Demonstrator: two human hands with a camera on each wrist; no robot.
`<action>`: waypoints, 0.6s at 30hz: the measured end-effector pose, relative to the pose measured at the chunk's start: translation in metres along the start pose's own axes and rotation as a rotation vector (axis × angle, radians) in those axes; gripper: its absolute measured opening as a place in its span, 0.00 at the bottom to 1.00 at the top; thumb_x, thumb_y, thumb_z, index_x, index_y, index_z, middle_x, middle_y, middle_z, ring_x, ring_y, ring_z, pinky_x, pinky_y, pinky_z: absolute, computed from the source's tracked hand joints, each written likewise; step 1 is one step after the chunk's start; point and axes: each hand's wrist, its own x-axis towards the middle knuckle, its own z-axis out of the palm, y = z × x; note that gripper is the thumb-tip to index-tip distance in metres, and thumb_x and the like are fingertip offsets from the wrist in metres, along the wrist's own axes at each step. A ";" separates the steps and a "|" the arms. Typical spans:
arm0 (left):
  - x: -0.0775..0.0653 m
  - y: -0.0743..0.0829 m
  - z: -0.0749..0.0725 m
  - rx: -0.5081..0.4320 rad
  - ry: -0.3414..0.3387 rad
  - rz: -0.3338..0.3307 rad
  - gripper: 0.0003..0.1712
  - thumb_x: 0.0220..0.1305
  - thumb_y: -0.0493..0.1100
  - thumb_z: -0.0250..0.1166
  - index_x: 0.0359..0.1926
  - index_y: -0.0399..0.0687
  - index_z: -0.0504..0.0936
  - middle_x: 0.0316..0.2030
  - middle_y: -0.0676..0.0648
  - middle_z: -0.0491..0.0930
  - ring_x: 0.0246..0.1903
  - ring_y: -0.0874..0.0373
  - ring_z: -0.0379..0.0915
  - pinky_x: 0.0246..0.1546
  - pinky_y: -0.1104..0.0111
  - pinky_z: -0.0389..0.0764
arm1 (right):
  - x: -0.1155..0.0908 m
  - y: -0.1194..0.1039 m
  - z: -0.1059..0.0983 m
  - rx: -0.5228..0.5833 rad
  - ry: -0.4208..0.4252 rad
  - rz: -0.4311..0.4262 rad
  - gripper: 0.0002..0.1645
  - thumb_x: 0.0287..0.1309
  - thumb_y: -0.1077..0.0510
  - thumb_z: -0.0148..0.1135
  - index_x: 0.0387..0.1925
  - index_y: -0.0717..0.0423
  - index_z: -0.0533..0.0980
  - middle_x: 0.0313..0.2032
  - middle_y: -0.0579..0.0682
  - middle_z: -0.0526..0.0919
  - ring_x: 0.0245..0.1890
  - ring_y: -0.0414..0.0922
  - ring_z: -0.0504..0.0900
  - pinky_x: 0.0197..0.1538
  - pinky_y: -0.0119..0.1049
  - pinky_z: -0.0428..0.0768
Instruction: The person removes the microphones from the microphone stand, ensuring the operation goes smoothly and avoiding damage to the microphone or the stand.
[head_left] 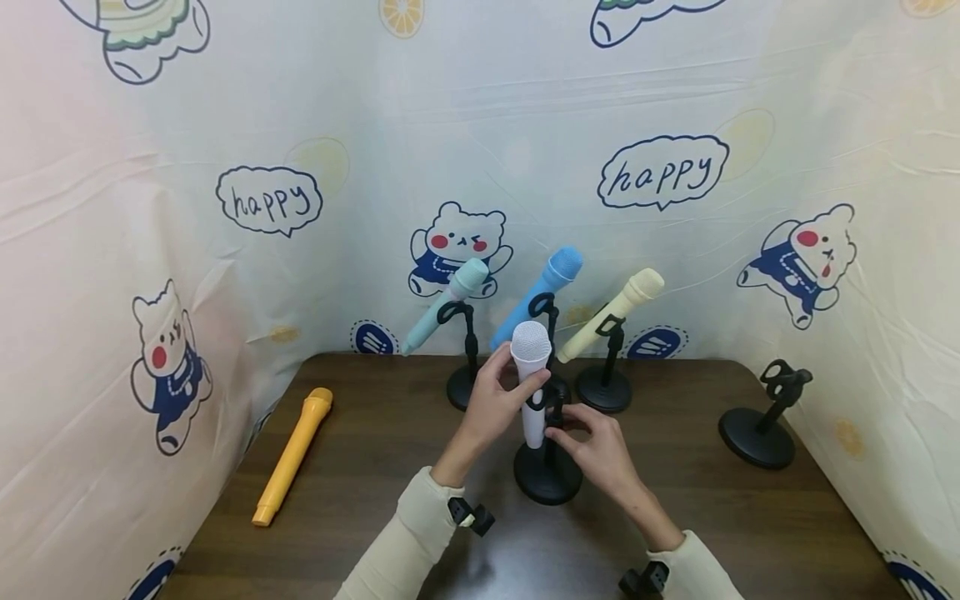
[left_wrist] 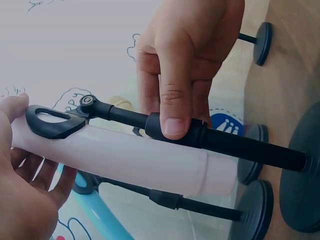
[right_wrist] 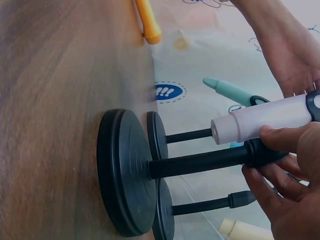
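Note:
A white microphone (head_left: 531, 354) stands nearly upright in the clip of a black desk stand (head_left: 548, 479), its mesh head on top. My left hand (head_left: 489, 408) holds it near the head, thumb on one side and fingers on the other. With thumb and fingers, my right hand (head_left: 600, 450) pinches the collar (left_wrist: 175, 132) partway up the stand's pole. The clip (left_wrist: 55, 122) curves around the microphone's body in the left wrist view. In the right wrist view, the microphone's lower end (right_wrist: 225, 129) lies alongside the pole.
Behind, a mint microphone (head_left: 442, 308), a blue microphone (head_left: 536, 296) and a cream microphone (head_left: 611, 315) lean in black stands. A yellow microphone (head_left: 292, 458) lies on the wooden table (head_left: 360, 500) at left. Another stand (head_left: 757, 437), its clip bare, is at right. Printed cloth (head_left: 480, 125) hangs behind.

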 end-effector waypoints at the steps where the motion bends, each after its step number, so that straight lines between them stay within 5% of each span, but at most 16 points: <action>1: 0.000 0.000 0.000 -0.002 0.000 -0.001 0.28 0.73 0.46 0.71 0.69 0.45 0.77 0.61 0.42 0.78 0.55 0.52 0.77 0.60 0.49 0.82 | 0.000 0.000 0.000 -0.005 0.000 0.000 0.15 0.56 0.64 0.80 0.46 0.54 0.88 0.43 0.49 0.91 0.42 0.46 0.90 0.48 0.42 0.91; 7: 0.001 0.003 0.000 -0.015 -0.004 0.001 0.26 0.73 0.44 0.71 0.68 0.45 0.78 0.61 0.42 0.79 0.55 0.52 0.76 0.60 0.54 0.81 | 0.001 -0.002 0.000 -0.028 0.007 -0.020 0.14 0.56 0.64 0.81 0.45 0.54 0.88 0.42 0.49 0.92 0.40 0.45 0.90 0.45 0.36 0.90; 18: 0.001 0.005 -0.001 -0.010 -0.008 0.002 0.26 0.72 0.43 0.72 0.67 0.43 0.79 0.60 0.42 0.80 0.54 0.53 0.76 0.60 0.58 0.81 | 0.001 -0.001 0.001 -0.015 0.009 -0.008 0.14 0.55 0.64 0.81 0.44 0.54 0.88 0.42 0.50 0.92 0.40 0.46 0.91 0.47 0.40 0.91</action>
